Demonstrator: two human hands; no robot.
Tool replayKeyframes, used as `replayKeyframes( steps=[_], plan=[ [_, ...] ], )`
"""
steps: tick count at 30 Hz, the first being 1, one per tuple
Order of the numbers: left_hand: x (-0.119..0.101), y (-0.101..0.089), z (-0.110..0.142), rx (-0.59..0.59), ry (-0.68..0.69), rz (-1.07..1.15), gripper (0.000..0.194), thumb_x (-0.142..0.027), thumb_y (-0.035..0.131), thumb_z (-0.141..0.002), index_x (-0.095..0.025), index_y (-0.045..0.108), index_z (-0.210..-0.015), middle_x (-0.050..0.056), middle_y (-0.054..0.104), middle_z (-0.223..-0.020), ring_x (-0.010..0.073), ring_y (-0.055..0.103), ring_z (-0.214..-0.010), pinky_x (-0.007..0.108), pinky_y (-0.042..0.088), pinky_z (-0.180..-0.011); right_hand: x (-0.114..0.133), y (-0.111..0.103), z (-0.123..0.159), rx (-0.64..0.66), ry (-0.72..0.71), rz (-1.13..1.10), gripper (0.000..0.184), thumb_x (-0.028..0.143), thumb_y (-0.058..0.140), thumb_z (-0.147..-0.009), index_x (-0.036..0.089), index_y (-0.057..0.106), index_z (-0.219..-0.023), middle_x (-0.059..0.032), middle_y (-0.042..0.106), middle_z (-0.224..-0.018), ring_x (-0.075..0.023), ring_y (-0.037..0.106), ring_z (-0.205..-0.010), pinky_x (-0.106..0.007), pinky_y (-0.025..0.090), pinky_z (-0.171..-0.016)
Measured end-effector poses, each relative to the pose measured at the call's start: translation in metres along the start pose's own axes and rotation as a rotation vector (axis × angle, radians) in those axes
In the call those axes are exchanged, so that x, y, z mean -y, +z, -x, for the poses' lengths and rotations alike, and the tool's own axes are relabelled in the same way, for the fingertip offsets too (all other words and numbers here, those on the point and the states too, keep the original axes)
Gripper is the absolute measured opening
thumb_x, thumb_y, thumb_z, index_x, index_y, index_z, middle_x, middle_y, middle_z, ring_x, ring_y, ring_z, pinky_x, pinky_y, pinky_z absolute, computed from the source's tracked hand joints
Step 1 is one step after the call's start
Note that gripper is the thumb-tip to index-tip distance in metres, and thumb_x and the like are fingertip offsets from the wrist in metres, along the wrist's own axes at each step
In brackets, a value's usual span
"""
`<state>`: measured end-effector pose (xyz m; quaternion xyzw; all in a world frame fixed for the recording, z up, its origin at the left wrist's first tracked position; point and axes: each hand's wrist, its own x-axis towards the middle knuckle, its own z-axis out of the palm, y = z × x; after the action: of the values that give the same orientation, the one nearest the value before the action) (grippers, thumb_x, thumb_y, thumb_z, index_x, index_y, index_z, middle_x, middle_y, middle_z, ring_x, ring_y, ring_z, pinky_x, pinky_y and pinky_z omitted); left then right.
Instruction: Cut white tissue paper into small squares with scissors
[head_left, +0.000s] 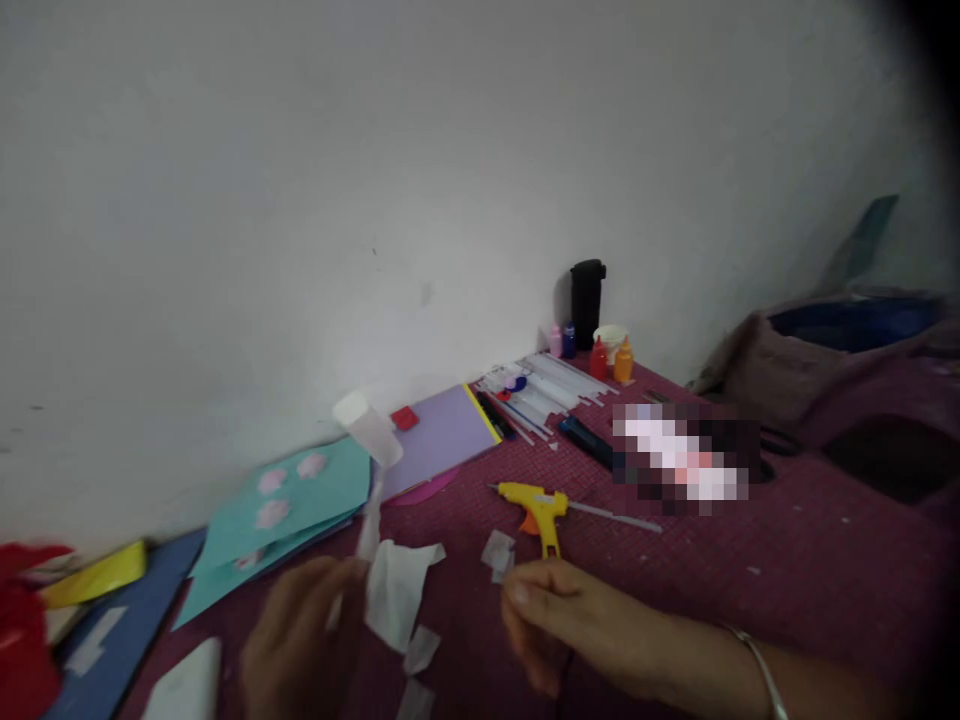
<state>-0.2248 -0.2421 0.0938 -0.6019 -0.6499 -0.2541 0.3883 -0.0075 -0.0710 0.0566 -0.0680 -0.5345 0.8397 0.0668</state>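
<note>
Blurred by motion, my left hand (pixel 304 635) is closed around the lower end of a thin whitish stem, topped by a white paper-like piece (pixel 367 428). A white scrap of tissue or paper (pixel 401 590) lies just right of that hand. My right hand (pixel 551 615) has curled fingers, the thumb pressed to the index finger; whatever they may hold is hidden. Right behind it lies a yellow glue gun (pixel 536 500) with a long clear glue stick (pixel 615 517) in its back. The hand overlaps the handle's lower end; I cannot tell whether they touch.
Teal sheets (pixel 300 500) with pink paper flowers and a purple sheet (pixel 442 440) lie along the wall. Clear glue sticks (pixel 547 385), small paint bottles (pixel 622 360) and a black bottle (pixel 586 303) are at the back. A pixelated patch hides something on the right.
</note>
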Motion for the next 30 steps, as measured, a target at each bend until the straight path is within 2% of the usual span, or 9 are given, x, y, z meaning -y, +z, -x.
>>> replayKeyframes(
  steps=[2,5,11,14,17,20,24,27,30],
  plan=[
    [-0.014,-0.008,0.005,0.073,0.224,0.020,0.013,-0.014,0.053,-0.088,-0.017,0.065,-0.090,0.006,0.068,-0.081,0.0171,0.064,-0.078,0.028,0.051,-0.071,-0.013,0.024,-0.019,0.041,0.059,-0.157,0.060,0.071,0.051,-0.075,0.013,0.058,-0.083,-0.0014,0.060,-0.064,-0.0085,0.056,-0.051,-0.021,0.044,-0.051],
    [-0.034,-0.016,0.024,0.157,0.459,0.077,0.030,-0.013,0.036,-0.093,-0.016,0.066,-0.094,0.007,0.072,-0.083,0.0192,0.065,-0.083,0.032,0.049,-0.079,-0.031,0.041,-0.036,-0.015,0.099,-0.266,0.057,0.069,0.060,-0.069,0.013,0.058,-0.083,0.0001,0.060,-0.063,-0.0106,0.057,-0.053,-0.024,0.048,-0.051],
    [-0.041,-0.026,0.060,0.172,0.410,0.210,0.031,-0.008,0.039,-0.088,-0.021,0.066,-0.096,0.003,0.074,-0.081,0.0173,0.067,-0.077,0.029,0.047,-0.081,-0.057,0.043,-0.045,-0.168,0.144,-0.055,0.035,0.042,0.073,-0.060,0.015,0.056,-0.073,0.0038,0.058,-0.052,-0.0088,0.050,-0.041,-0.022,0.043,-0.043],
    [-0.046,-0.031,0.063,0.292,0.147,0.446,0.016,-0.023,0.059,-0.082,-0.023,0.065,-0.096,0.005,0.073,-0.084,0.0196,0.067,-0.075,0.028,0.050,-0.071,-0.062,0.046,-0.048,-0.174,0.126,0.040,0.032,0.041,0.071,-0.060,0.015,0.055,-0.072,0.0052,0.055,-0.051,-0.0077,0.047,-0.039,-0.021,0.039,-0.039],
    [-0.055,-0.031,0.054,0.494,-0.366,0.797,0.015,-0.035,0.059,-0.082,-0.022,0.064,-0.086,0.006,0.067,-0.076,0.0181,0.062,-0.066,0.025,0.048,-0.059,-0.062,0.047,-0.051,-0.118,0.080,0.115,0.038,0.046,0.073,-0.059,0.015,0.056,-0.072,0.0055,0.053,-0.053,-0.0076,0.045,-0.039,-0.021,0.037,-0.038],
    [-0.062,-0.020,0.040,0.579,-0.775,0.980,0.011,-0.030,0.060,-0.080,-0.021,0.062,-0.076,0.001,0.059,-0.063,0.0142,0.054,-0.055,0.022,0.041,-0.051,-0.059,0.047,-0.050,-0.076,0.027,0.149,0.046,0.055,0.072,-0.061,0.016,0.055,-0.075,0.0050,0.054,-0.057,-0.0081,0.048,-0.043,-0.021,0.038,-0.042],
    [-0.068,0.003,0.031,0.492,-0.955,1.001,0.021,-0.021,0.073,-0.064,-0.020,0.053,-0.063,-0.005,0.049,-0.055,0.0106,0.044,-0.051,0.020,0.034,-0.049,-0.051,0.044,-0.044,0.040,-0.075,0.215,0.046,0.064,0.053,-0.078,0.018,0.051,-0.077,0.0042,0.053,-0.063,-0.0096,0.052,-0.055,-0.025,0.045,-0.056],
    [-0.064,0.010,0.038,0.527,-1.073,1.073,0.027,-0.026,0.074,-0.064,-0.020,0.048,-0.060,-0.006,0.046,-0.053,0.0095,0.041,-0.050,0.019,0.031,-0.048,-0.049,0.040,-0.041,0.205,-0.138,0.340,0.036,0.051,0.051,-0.085,0.016,0.056,-0.076,0.0010,0.055,-0.070,-0.0110,0.054,-0.066,-0.027,0.045,-0.067],
    [-0.054,0.006,0.047,0.567,-1.236,1.289,0.028,-0.035,0.072,-0.068,-0.019,0.050,-0.065,-0.006,0.049,-0.054,0.0083,0.041,-0.048,0.018,0.031,-0.046,-0.051,0.033,-0.044,0.001,-0.170,0.386,0.016,0.030,0.056,-0.083,0.016,0.057,-0.076,0.0022,0.053,-0.068,-0.0106,0.050,-0.063,-0.024,0.042,-0.061]
  ],
)
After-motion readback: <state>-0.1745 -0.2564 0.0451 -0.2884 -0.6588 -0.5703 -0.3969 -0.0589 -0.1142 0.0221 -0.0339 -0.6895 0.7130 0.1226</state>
